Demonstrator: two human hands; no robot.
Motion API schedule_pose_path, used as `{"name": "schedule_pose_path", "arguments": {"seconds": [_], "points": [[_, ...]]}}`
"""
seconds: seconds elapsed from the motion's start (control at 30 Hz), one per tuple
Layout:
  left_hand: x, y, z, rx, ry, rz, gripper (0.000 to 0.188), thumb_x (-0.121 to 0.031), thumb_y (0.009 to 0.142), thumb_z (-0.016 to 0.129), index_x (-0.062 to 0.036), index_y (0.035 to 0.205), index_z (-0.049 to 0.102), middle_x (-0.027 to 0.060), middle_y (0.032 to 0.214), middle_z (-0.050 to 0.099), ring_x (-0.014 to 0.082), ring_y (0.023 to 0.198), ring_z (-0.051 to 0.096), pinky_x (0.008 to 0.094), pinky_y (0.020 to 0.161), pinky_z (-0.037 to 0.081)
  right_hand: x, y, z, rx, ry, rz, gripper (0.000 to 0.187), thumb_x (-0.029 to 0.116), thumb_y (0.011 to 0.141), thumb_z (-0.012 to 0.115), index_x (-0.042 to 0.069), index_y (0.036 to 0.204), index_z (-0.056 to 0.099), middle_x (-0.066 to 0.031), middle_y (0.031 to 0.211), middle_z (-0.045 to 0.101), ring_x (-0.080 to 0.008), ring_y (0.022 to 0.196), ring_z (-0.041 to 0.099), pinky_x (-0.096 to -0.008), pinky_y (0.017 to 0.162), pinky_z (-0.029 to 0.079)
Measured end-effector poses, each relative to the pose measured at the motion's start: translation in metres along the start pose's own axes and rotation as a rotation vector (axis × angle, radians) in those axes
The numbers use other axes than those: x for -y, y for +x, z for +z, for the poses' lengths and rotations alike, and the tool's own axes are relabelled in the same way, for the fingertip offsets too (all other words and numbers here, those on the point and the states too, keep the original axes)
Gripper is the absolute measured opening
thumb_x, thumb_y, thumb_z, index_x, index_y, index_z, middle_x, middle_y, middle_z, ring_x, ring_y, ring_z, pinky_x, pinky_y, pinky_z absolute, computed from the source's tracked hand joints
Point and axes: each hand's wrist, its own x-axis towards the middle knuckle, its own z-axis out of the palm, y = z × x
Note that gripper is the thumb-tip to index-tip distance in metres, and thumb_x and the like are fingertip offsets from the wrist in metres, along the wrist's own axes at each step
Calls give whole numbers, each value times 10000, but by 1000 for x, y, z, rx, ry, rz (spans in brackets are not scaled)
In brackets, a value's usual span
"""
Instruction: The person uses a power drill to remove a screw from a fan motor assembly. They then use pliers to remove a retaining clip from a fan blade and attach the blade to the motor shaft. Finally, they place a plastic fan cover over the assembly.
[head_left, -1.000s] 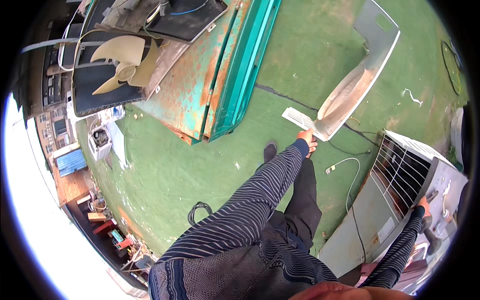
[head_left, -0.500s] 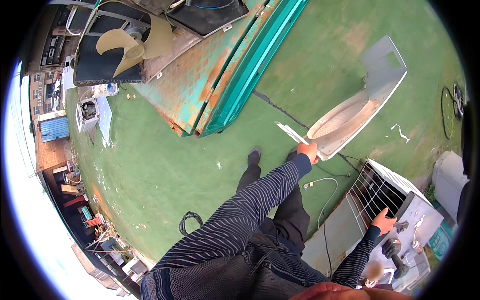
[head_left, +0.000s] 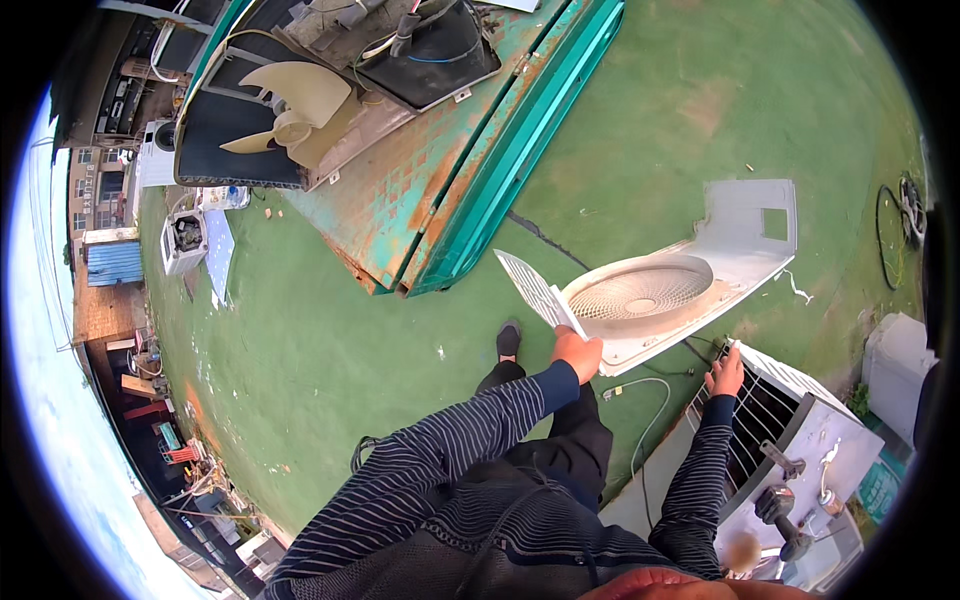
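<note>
My left hand (head_left: 577, 354) is closed on the near corner of a pale casing panel (head_left: 655, 340), which has a round fan grille and a slatted side flap. The panel hangs tilted over the green floor, its far end reaching to the right. My right hand (head_left: 725, 376), fingers stretched out, is at the far left corner of an air conditioner outdoor unit (head_left: 800, 440) with a wire guard. Whether its fingertips press on that corner, I cannot tell. On the unit lie a cordless power tool (head_left: 785, 520) and a dark metal piece (head_left: 782, 459).
A rusty green metal platform (head_left: 400, 190) at upper left carries a beige fan (head_left: 292, 125) and dismantled parts. A white cable (head_left: 655, 400) lies near my feet. Farther right are a coiled dark cable (head_left: 885, 240) and a whitish bin-like container (head_left: 893, 365).
My left hand has brought the panel nearer and to the left, turning its grille more upward. My right hand has moved from the unit's middle to its far left corner.
</note>
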Motion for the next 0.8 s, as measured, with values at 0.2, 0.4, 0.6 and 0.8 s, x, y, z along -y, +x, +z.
{"name": "schedule_pose_path", "arguments": {"seconds": [0.2,0.4,0.6,0.8], "points": [[-29,-42,-33,37,293,40,603,-276,854,593,139,1225,359,324,1090,639,441,1057,627,433,962,472,-65,100,60,109,456,277,550,414,939,549,-20,1276,542,-177,1182,647,-346,1028,655,-479,851,566],[-53,-51,-46,83,313,136,612,-285,830,602,120,1210,347,338,1053,638,463,1011,635,478,901,494,-50,74,47,278,563,273,504,139,782,459,-34,1254,498,-190,1193,603,-385,1097,607,-531,947,525],[-87,-105,-138,101,10,282,619,-260,794,663,103,1240,433,255,1043,656,336,952,678,385,849,524,3,-24,46,341,616,210,476,125,804,507,-32,1253,504,-176,1179,612,-347,1070,623,-499,927,541],[-72,-194,-244,28,-194,284,268,-57,783,696,-46,920,466,22,832,506,96,747,496,277,663,452,50,-159,69,416,571,-3,367,96,838,502,-93,1148,558,-151,1104,638,-276,982,641,-402,871,531]]}}
